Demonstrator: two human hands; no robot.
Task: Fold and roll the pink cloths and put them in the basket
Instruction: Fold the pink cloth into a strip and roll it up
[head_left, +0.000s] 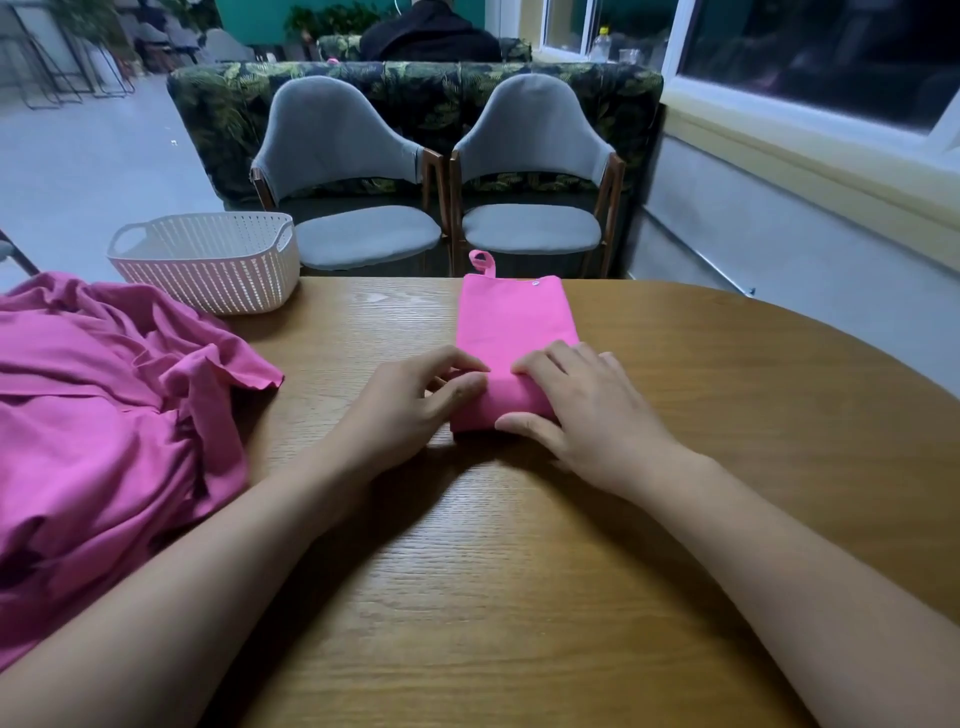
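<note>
A bright pink cloth (511, 317), folded into a long narrow strip, lies on the wooden table (727, 415) pointing away from me. Its near end is rolled up into a thick roll. My left hand (410, 405) grips the roll's left end, fingers curled over the top. My right hand (587, 410) grips the right end, thumb at the near side. A small loop and a snap show at the strip's far end. A white woven basket (208, 260) stands at the far left of the table. A heap of darker pink cloths (104, 405) lies at the left.
Two grey chairs (363, 208) stand behind the table's far edge, with a leaf-patterned sofa behind them. A person in dark clothes sits beyond the sofa. A window wall runs along the right.
</note>
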